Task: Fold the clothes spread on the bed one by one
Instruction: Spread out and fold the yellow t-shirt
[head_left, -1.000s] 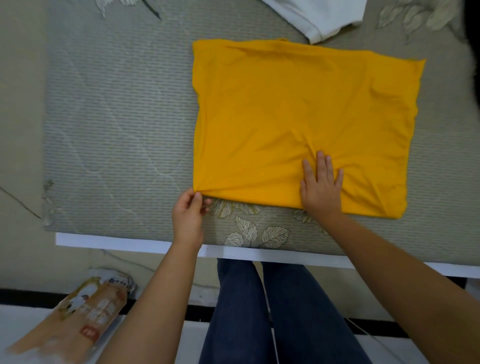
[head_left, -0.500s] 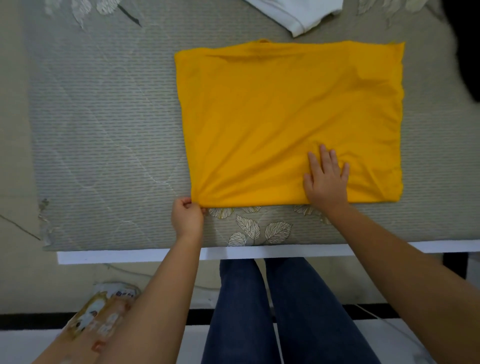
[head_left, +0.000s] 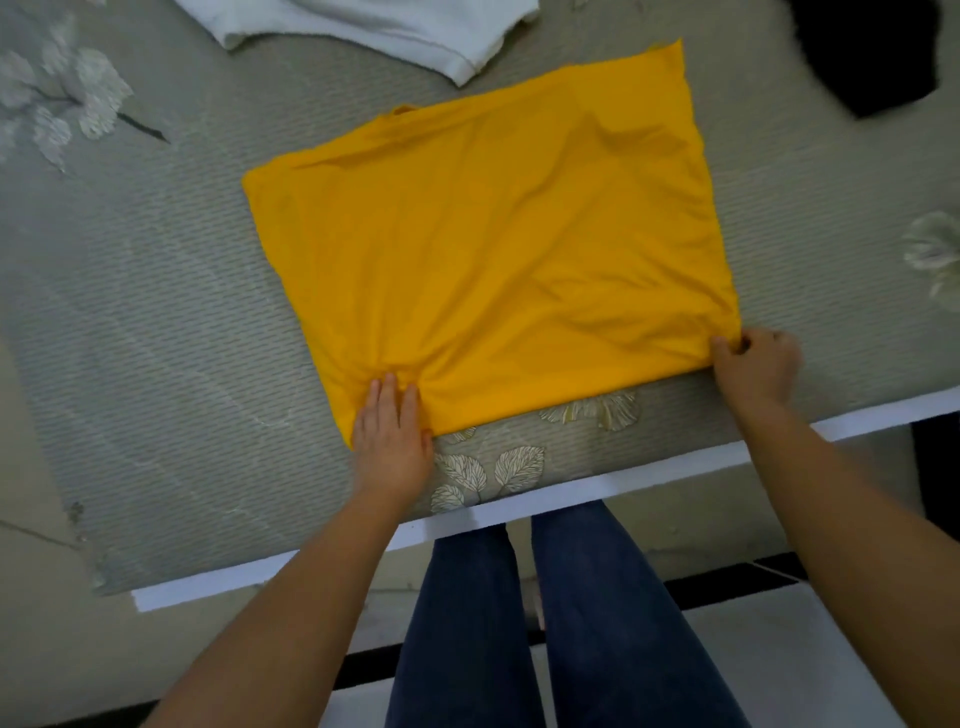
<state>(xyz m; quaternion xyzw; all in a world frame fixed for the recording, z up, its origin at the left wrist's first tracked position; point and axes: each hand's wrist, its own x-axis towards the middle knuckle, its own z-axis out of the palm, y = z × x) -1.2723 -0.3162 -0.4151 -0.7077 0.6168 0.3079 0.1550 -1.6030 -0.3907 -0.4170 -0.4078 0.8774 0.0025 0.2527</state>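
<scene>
Pinching the near right corner of the yellow garment (head_left: 493, 260) between thumb and curled fingers, the person's right hand (head_left: 756, 366) holds that corner just at the edge of the cloth, where the fabric bunches into small creases running back toward the middle. Her other hand, the left hand (head_left: 392, 434), lies flat with straight fingers pressing down on the near left corner, and the cloth puckers into a fan of wrinkles under the fingertips. That garment is already folded into a rough rectangle and rests on the bed (head_left: 156, 322), turned at a slant so its far right corner points up toward the top of the view while its near edge sits close to the bed's front edge. Leaf patterns on the bed cover show just beside the near edge, between the two hands. Farther back a white garment (head_left: 363, 26) lies spread at the top of the view, near the yellow one's far edge but apart from it, and a black garment (head_left: 872, 52) sits in the top right corner, well apart. Dark blue trouser legs (head_left: 519, 623) stand at the bed's white front rim.
</scene>
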